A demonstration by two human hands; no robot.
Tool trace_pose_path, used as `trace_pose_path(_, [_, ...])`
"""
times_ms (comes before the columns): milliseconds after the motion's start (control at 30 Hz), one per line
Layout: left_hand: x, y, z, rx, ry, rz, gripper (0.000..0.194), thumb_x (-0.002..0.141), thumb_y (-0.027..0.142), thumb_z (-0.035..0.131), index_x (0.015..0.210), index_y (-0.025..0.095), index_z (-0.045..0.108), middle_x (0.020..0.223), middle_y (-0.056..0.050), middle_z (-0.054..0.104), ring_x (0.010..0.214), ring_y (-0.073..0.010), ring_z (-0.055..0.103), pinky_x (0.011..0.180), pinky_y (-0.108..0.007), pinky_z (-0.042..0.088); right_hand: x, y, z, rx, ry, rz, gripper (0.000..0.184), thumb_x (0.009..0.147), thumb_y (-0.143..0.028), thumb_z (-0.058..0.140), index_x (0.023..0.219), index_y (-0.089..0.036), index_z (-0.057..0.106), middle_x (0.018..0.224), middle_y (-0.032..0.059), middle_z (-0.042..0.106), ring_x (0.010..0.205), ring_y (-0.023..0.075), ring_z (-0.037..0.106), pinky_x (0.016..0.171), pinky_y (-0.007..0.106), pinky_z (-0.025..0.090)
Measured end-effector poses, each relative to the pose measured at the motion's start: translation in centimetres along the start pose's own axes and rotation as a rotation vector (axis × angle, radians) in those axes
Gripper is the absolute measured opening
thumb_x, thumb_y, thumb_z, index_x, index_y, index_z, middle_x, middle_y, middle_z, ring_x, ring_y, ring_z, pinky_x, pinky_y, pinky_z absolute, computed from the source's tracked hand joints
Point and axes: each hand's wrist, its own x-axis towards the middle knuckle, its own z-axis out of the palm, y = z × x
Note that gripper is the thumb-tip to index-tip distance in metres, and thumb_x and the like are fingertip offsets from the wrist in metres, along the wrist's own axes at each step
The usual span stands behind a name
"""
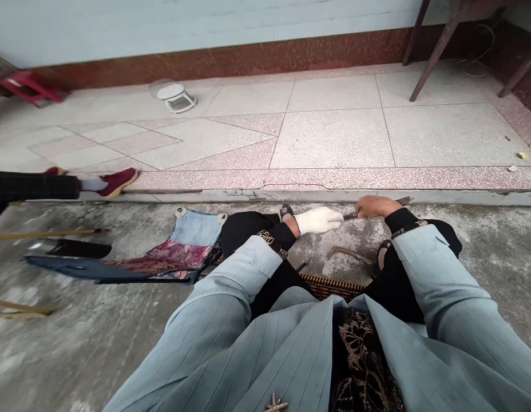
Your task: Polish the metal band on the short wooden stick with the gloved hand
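My left hand (pixel 319 220) wears a white knitted glove, and its fingers are closed round one end of a thin dark stick-like thing (pixel 350 216). Bare, my right hand (pixel 377 206) is closed close by, at the stick's other side. A greyish-brown flat end (pixel 404 201) pokes out beyond my right hand; whether it belongs to the same piece I cannot tell. Both hands are low over the concrete, between my knees. On the ground below them lies a bent brown tool or stick (pixel 350 253), its kind unclear.
A raised tiled step (pixel 334 137) runs ahead of my hands. At left are a folding chair with patterned cloth (pixel 171 257), a person's red shoe (pixel 119 182) and bamboo-like poles (pixel 46 234). A small white stool (pixel 175 95), a red stool (pixel 31 86) and wooden legs (pixel 435 57) stand farther back.
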Motion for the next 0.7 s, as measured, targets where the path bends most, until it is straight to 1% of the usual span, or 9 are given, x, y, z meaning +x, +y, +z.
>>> trace_pose_path(100, [0.3,-0.9,-1.7,-0.023,0.004,-0.009,0.031,0.090,0.037,0.043,0.097,0.018,0.066,0.089,-0.005,0.066,0.078,-0.0160,0.057,0.071,-0.025,0.039,-1.1,0.3,-0.3,0.160,-0.387,-0.185,0.023,0.075,-0.037,0.071,0.086,-0.017,0.076,0.073,0.0037,0.069,0.061,0.0136,0.059,0.058,0.025,0.042])
trace_pose_path(167, [0.7,-1.8,-2.7,-0.140,0.037,-0.012,0.032,0.090,0.039,0.044,0.099,0.016,0.065,0.090,-0.004,0.065,0.079,-0.0149,0.056,0.074,-0.024,0.041,-2.0,0.7,-1.1,0.378,-0.487,-0.359,0.036,0.078,-0.045,0.067,0.099,-0.017,0.074,0.078,0.0025,0.069,0.062,0.0116,0.057,0.057,0.024,0.041])
trace_pose_path(200, [0.9,-2.3,-2.9,-0.241,0.054,-0.026,0.033,0.090,0.040,0.045,0.101,0.015,0.064,0.089,-0.004,0.064,0.078,-0.0142,0.056,0.074,-0.024,0.042,-2.5,1.0,-1.6,0.496,-0.428,-0.421,0.041,0.079,-0.047,0.066,0.104,-0.016,0.072,0.082,0.0025,0.068,0.063,0.0110,0.056,0.057,0.023,0.041])
trace_pose_path(233, [1.1,-2.7,-2.9,-0.348,0.074,-0.040,0.035,0.090,0.042,0.045,0.103,0.014,0.063,0.088,-0.004,0.064,0.076,-0.0135,0.055,0.072,-0.024,0.043,-2.8,1.2,-2.1,0.606,-0.304,-0.427,0.043,0.079,-0.048,0.065,0.107,-0.015,0.070,0.084,0.0027,0.068,0.064,0.0109,0.055,0.057,0.023,0.041])
trace_pose_path(333, [2.1,-3.8,-1.1,-0.603,0.115,-0.082,0.039,0.092,0.047,0.042,0.098,0.014,0.062,0.085,-0.005,0.061,0.069,-0.0116,0.054,0.064,-0.022,0.044,-3.2,1.9,-2.6,0.859,0.089,-0.311,0.036,0.079,-0.046,0.066,0.096,-0.014,0.068,0.081,0.0033,0.065,0.063,0.0105,0.053,0.058,0.024,0.041])
trace_pose_path(400, [2.8,-4.2,0.8,-0.622,0.097,-0.084,0.037,0.092,0.046,0.042,0.096,0.015,0.062,0.083,-0.004,0.061,0.065,-0.0110,0.052,0.060,-0.022,0.041,-2.7,2.2,-2.4,0.942,0.243,-0.214,0.032,0.077,-0.046,0.066,0.085,-0.015,0.065,0.077,0.0030,0.064,0.060,0.0104,0.051,0.056,0.024,0.041])
trace_pose_path(467, [3.2,-4.3,2.6,-0.553,0.046,-0.074,0.034,0.093,0.043,0.041,0.094,0.017,0.063,0.079,-0.002,0.061,0.062,-0.0113,0.052,0.059,-0.022,0.040,-1.7,2.4,-1.8,0.948,0.326,-0.123,0.031,0.076,-0.045,0.066,0.085,-0.016,0.064,0.075,0.0030,0.064,0.058,0.0113,0.051,0.053,0.024,0.040])
trace_pose_path(567, [3.1,-4.1,4.2,-0.449,0.050,-0.002,0.031,0.095,0.037,0.037,0.096,0.021,0.063,0.084,-0.003,0.065,0.069,-0.0147,0.057,0.065,-0.025,0.041,0.0,2.1,-0.9,0.789,0.402,0.027,0.029,0.080,-0.041,0.059,0.094,-0.016,0.065,0.078,0.0043,0.066,0.060,0.0140,0.054,0.052,0.026,0.040])
trace_pose_path(700, [2.2,-3.9,4.8,-0.263,0.033,0.058,0.026,0.091,0.038,0.045,0.096,0.024,0.067,0.089,-0.007,0.068,0.081,-0.0211,0.061,0.071,-0.030,0.042,1.5,0.5,0.2,0.142,0.385,0.158,0.027,0.088,-0.035,0.052,0.103,-0.019,0.067,0.085,0.0093,0.069,0.076,0.0227,0.062,0.063,0.031,0.042])
